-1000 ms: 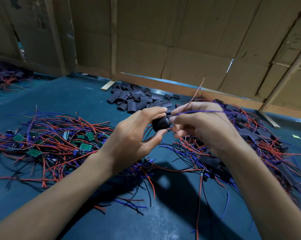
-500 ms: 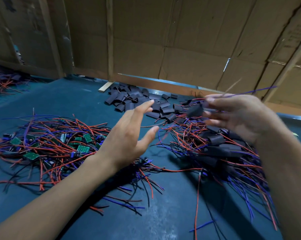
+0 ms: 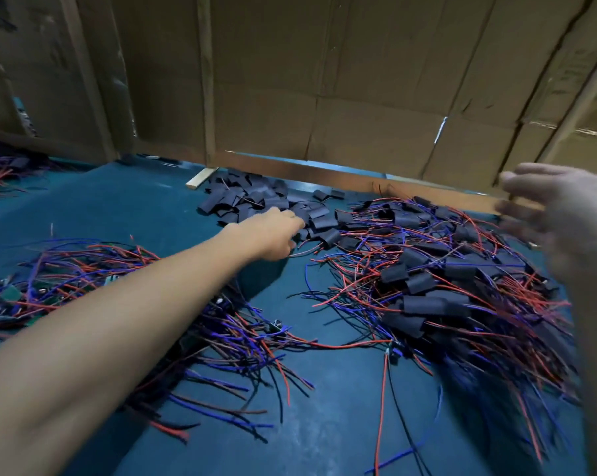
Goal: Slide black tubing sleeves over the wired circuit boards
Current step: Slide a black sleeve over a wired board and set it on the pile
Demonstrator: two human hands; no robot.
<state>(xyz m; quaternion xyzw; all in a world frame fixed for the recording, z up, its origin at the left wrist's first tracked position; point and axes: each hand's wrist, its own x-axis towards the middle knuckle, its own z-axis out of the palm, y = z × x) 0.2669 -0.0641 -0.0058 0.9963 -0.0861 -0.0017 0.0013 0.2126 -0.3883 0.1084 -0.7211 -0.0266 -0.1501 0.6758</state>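
Leftmost, at mid-left of the frame, tangled red-and-blue wires with bare green circuit boards (image 3: 10,293) wait on the teal tabletop (image 3: 118,207). Centre, the left hand (image 3: 273,235) reaches into the heap of loose black tubing sleeves (image 3: 252,199), probably for the next one; its fingers are hidden, so its grip cannot be told. Right of centre lies the pile of sleeved boards (image 3: 427,290). Far right, the blurred right hand (image 3: 558,207) hovers spread, empty.

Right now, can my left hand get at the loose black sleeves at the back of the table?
Probably yes. The left hand is already at the near edge of the pile of loose black sleeves, fingers on it, with nothing between them. Whether it holds one is hidden.
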